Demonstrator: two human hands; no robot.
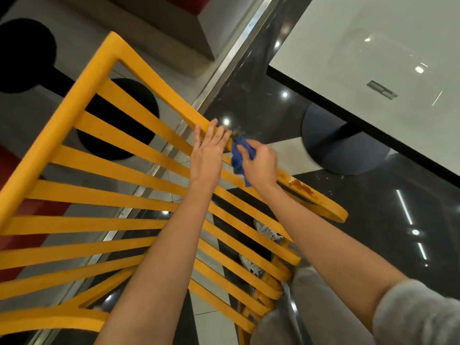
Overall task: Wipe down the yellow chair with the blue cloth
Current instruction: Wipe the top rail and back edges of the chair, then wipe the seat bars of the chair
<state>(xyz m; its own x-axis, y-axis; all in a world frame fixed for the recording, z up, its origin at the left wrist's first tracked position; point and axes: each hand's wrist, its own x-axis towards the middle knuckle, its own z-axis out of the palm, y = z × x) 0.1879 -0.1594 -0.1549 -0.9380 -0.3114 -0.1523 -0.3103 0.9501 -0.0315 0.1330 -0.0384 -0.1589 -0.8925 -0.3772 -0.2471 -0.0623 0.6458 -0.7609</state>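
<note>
The yellow chair is tilted close under me, its slatted back filling the left and middle of the view. My left hand lies on the chair's upper rail with fingers straight, steadying it. Just to its right, my right hand grips the bunched blue cloth and presses it against the same rail. Further down that rail a patch of worn, brownish paint shows near the rail's end.
A white table with a dark edge stands at the upper right on a round dark base. Black round bases sit on the grey floor at the left. My shoes show through the slats on glossy black tiles.
</note>
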